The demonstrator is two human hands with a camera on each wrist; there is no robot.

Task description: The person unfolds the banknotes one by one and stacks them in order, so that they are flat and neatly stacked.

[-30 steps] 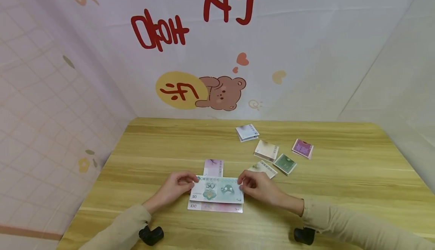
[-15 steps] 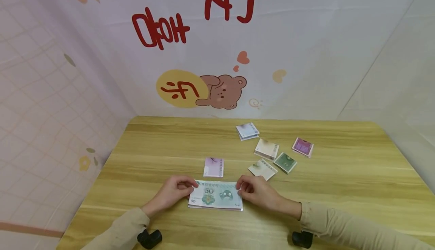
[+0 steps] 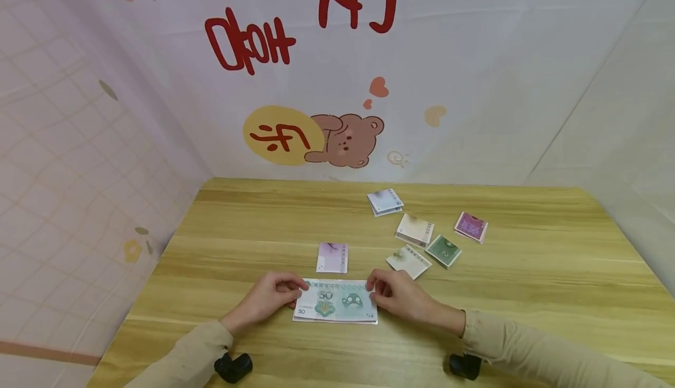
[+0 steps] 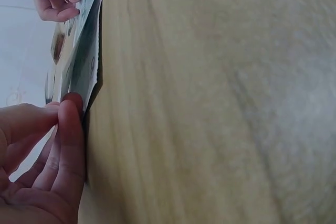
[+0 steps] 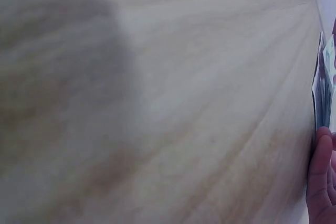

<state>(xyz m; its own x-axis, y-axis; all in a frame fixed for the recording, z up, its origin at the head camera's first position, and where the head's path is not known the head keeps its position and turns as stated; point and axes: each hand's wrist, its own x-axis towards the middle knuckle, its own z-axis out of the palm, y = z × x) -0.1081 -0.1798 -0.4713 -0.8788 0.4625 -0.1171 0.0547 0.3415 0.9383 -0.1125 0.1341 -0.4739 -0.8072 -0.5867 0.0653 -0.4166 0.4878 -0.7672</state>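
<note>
A green play banknote point(image 3: 336, 303) marked 50 lies flat in front of the person, printed with a cartoon face. My left hand point(image 3: 271, 295) pinches its left end near the upper corner, thumb against fingers. At the right end, my right hand point(image 3: 403, 299) pinches it the same way. Only a thin edge of another note shows beneath, along the bottom and right. In the left wrist view the left hand point(image 4: 50, 153) grips the notes' end, and the layers point(image 4: 84, 56) stand slightly apart, low over the table. Just behind lies a folded purple note point(image 3: 332, 258).
Several folded notes lie to the right: a pale one point(image 3: 408, 261) by the right hand, a green one point(image 3: 443, 251), a beige one point(image 3: 415, 230), a magenta one point(image 3: 471, 226) and a bluish one point(image 3: 385, 201). The wooden table point(image 3: 237, 218) meets a printed cloth wall point(image 3: 474, 54).
Both hands have drawn the green note down toward the person, so it now covers nearly all of the pink 100 note beneath. The purple note behind is uncovered. Little moved in the last half second.
</note>
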